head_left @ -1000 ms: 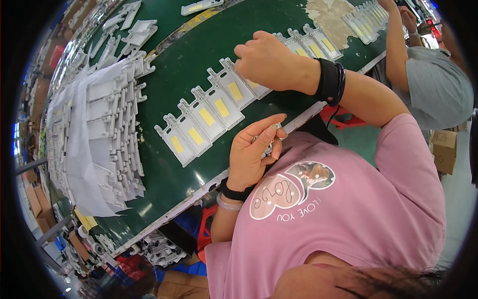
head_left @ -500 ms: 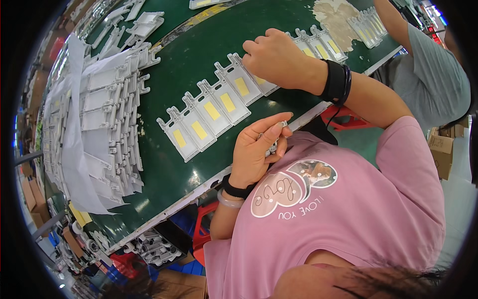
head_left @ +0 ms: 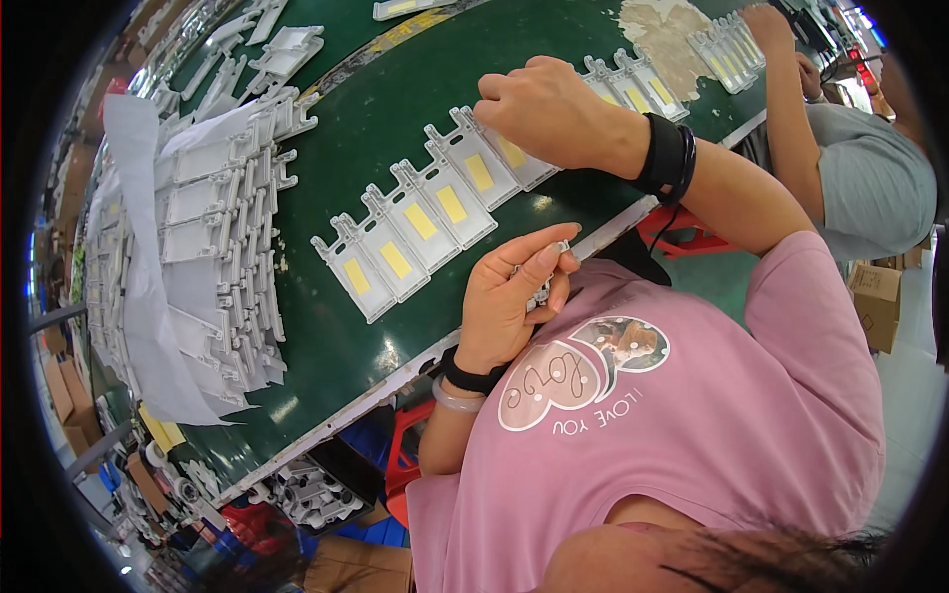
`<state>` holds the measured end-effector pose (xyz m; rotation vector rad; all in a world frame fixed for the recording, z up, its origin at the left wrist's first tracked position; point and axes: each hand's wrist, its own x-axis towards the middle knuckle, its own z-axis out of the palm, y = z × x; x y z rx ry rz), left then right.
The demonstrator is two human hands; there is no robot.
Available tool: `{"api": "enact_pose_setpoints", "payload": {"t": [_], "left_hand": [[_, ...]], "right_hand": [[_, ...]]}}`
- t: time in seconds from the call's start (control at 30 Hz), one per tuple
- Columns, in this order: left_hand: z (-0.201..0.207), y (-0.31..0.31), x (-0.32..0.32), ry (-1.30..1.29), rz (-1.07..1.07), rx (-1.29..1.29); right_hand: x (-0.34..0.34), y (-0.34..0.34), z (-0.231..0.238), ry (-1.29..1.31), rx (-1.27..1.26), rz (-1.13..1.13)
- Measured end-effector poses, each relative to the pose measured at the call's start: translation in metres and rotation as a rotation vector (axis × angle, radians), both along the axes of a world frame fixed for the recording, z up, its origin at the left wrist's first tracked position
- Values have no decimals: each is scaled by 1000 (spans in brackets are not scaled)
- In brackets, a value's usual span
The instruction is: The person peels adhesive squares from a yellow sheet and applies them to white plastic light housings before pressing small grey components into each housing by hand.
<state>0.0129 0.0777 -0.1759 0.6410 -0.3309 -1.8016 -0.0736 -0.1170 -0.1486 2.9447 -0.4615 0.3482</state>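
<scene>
A row of overlapping white plastic panels (head_left: pixel 435 212), each with a yellow rectangle, runs diagonally across the green table. My right hand (head_left: pixel 559 114) is closed over the far part of this row, its fingers curled at the panels' hinged top edge. Whatever its fingertips pinch is hidden beneath the hand. Near the table's front edge, my left hand (head_left: pixel 509 306) is closed around several small silvery metal parts (head_left: pixel 542 291). One part sticks out between thumb and forefinger; their exact kind is too small to tell.
Tall stacks of white panels (head_left: pixel 232 247) with a paper sheet (head_left: pixel 148 247) over them stand at the left. More white parts (head_left: pixel 287 54) lie at the back. A co-worker's arm (head_left: pixel 791 119) reaches over another panel row (head_left: pixel 727 54) at the far right. Red stools (head_left: pixel 682 237) stand below the edge.
My right hand has shifted very slightly, while my left hand stays in place. The co-worker's arm and body have moved at the far right. The paper's upper end has dropped and shifted on the stack.
</scene>
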Motion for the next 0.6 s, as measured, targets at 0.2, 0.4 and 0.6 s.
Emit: {"api": "enact_pose_setpoints", "payload": {"t": [0.2, 0.4, 0.6], "left_hand": [[-1, -1, 1, 10, 6, 9], [2, -1, 1, 1, -17, -1], [2, -1, 1, -16, -1, 18]], "right_hand": [[-8, 2, 2, 152, -45, 47], [-23, 18, -8, 59, -397, 174], [-12, -1, -4, 15, -160, 108]]}}
